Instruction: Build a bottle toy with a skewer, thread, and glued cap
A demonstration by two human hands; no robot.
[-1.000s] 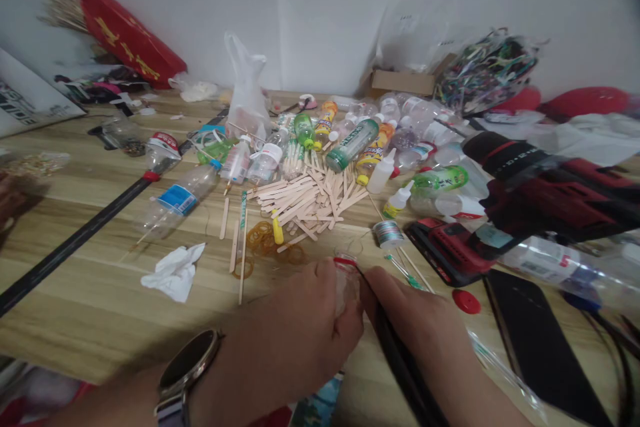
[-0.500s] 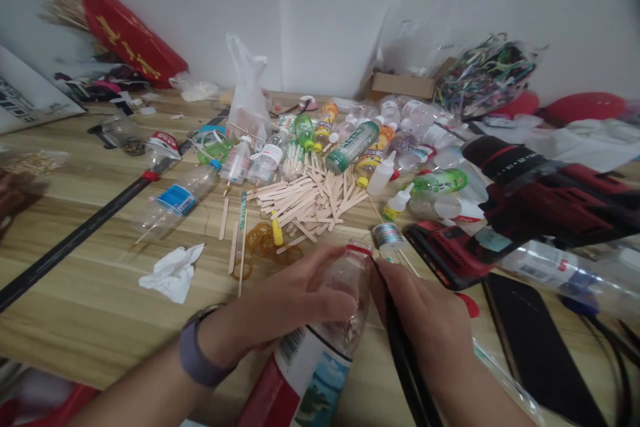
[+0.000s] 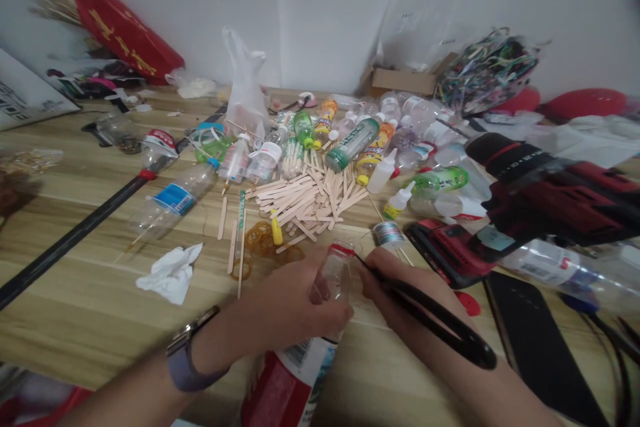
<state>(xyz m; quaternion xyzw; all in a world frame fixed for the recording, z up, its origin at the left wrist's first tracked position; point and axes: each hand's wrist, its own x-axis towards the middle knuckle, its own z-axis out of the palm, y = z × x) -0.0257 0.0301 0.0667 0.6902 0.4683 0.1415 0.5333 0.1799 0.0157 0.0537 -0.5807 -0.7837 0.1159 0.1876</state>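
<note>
My left hand (image 3: 305,297) is wrapped round the neck of a clear plastic bottle (image 3: 295,380) with a red and white label. The bottle stands tilted at the table's near edge, its uncapped mouth ringed by a red band (image 3: 343,249). In my right hand (image 3: 400,294) is what looks like a pair of black-handled scissors (image 3: 450,320), its long loop reaching back over the wrist. Its thin dark tip meets the red band, or lies just beside it. My fingers hide part of the bottle neck.
Wooden craft sticks (image 3: 300,197) lie in a heap ahead, with several plastic bottles behind. A red and black cordless drill (image 3: 540,194) and a black phone (image 3: 540,347) are at right. A crumpled tissue (image 3: 170,274) and a black pole (image 3: 75,234) lie at left.
The scissors have swung from pointing down towards me to lying across my right hand, their tip now at the red band. The bottle has turned and shifted slightly left with my left hand.
</note>
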